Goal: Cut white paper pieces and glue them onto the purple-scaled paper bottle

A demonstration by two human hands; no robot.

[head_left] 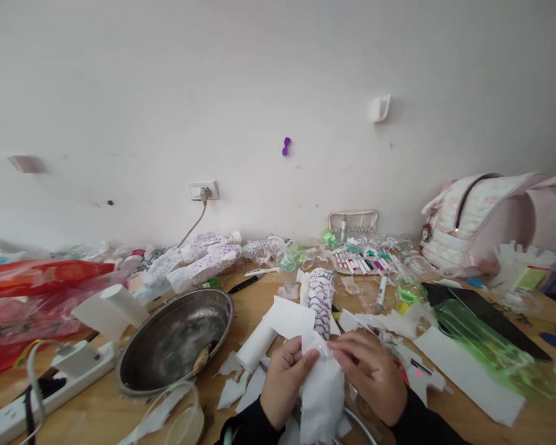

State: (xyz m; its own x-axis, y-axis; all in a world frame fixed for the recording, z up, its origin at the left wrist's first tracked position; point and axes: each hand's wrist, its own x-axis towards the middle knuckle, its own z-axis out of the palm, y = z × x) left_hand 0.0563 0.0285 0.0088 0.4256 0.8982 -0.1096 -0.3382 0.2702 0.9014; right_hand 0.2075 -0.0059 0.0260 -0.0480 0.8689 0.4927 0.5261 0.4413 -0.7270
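Observation:
White paper (322,395) covers a long object standing upright in front of me, its shape underneath hidden. My left hand (285,377) pinches the paper's left upper edge between thumb and fingers. On the other side, my right hand (373,374) presses its fingertips against the upper right of the same paper. Just beyond the hands lies a white piece with a purple scale pattern (321,296); whether it joins the wrapped object I cannot tell. Left of it are a loose white sheet (290,316) and a roll of white paper (257,347). Torn paper scraps (233,390) lie beside my left hand.
A metal basin (171,340) holds a brush-like tool. Power strip (50,395) and red plastic bags (41,278) are left. Along the wall are scale-patterned pieces (208,262) and markers (361,262). Rightward: green plastic bottle (477,337), backpack (486,222), white tool with red light (421,374).

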